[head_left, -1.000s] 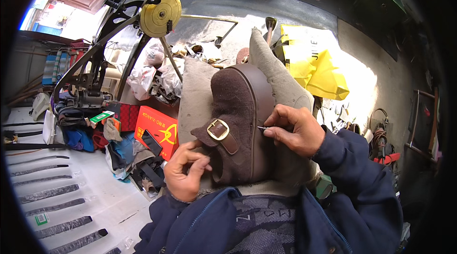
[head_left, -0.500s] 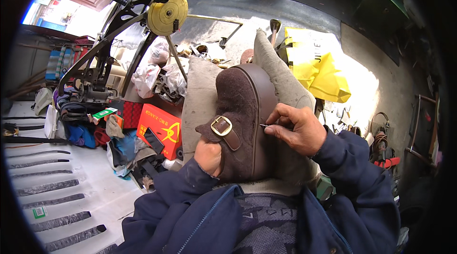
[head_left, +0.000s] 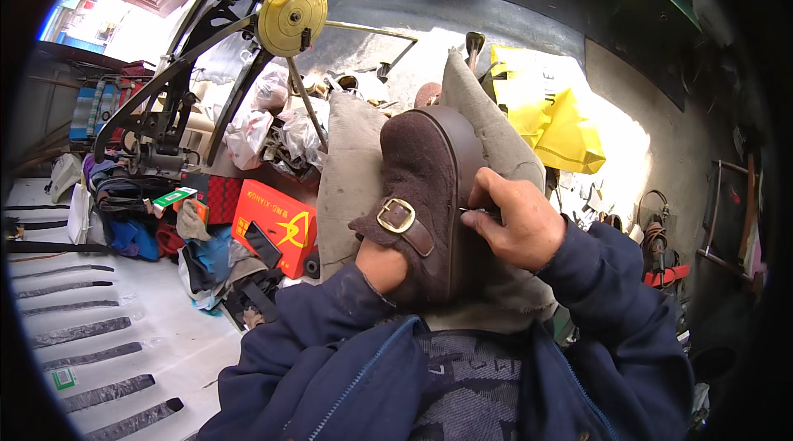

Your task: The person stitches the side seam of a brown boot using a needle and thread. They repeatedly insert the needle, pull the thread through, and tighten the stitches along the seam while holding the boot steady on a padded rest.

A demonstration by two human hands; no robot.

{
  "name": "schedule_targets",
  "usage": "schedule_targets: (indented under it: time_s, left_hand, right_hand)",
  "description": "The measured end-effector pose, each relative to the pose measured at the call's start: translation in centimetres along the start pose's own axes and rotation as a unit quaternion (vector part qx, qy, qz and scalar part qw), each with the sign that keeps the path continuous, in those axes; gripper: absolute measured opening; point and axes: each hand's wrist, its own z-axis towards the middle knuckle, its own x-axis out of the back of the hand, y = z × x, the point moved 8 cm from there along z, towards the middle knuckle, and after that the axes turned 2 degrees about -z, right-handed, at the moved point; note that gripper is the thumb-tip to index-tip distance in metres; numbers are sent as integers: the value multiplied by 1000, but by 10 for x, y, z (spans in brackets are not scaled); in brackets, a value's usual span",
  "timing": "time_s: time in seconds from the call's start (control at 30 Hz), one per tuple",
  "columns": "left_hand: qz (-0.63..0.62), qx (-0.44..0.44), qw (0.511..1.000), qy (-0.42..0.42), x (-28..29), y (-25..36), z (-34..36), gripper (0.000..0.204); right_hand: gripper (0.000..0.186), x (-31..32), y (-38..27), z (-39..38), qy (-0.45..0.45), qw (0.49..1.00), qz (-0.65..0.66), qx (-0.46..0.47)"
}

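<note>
A dark brown fuzzy clog [head_left: 417, 156] with a strap and gold buckle [head_left: 396, 215] stands toe-up over my lap, its thick sole turned right. My left hand [head_left: 382, 266] reaches inside the clog's opening and holds it up; its fingers are hidden in there. At the sole's right edge, my right hand [head_left: 524, 222] is closed in a pinch. Between thumb and forefinger sits a thin needle-like metal tool [head_left: 464, 210], its tip close against the seam of upper and sole. Thick grey cloth [head_left: 351, 139] lies under the clog across my legs.
At the far left stands a black shoe-sewing machine with a yellow wheel [head_left: 292, 18]. A red box [head_left: 289, 230], plastic bags [head_left: 248, 135] and scraps lie left of my lap. To the right is a yellow bag [head_left: 570, 131]. A white sheet [head_left: 186, 350] bears several dark strips.
The clog has tilted a little and shifted slightly right, with my left hand pushed deeper into it. My right hand stays pinched by the sole; less of the metal tip shows.
</note>
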Motion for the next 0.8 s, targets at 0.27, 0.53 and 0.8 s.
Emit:
schedule_targets:
  time_s: [0.27,0.53,0.8]
  left_hand:
    - [-63,7,998,-7,4,19,-2,24]
    - [-161,58,985,1,3,10,-13,37]
    - [-467,140,867,-101,4,38,-32,77]
  right_hand:
    - [50,-4,15,1,58,996,-60,-7]
    - [57,6,24,-21,56,956,-282,-54]
    - [47,17,46,-81,109,957,235,-131]
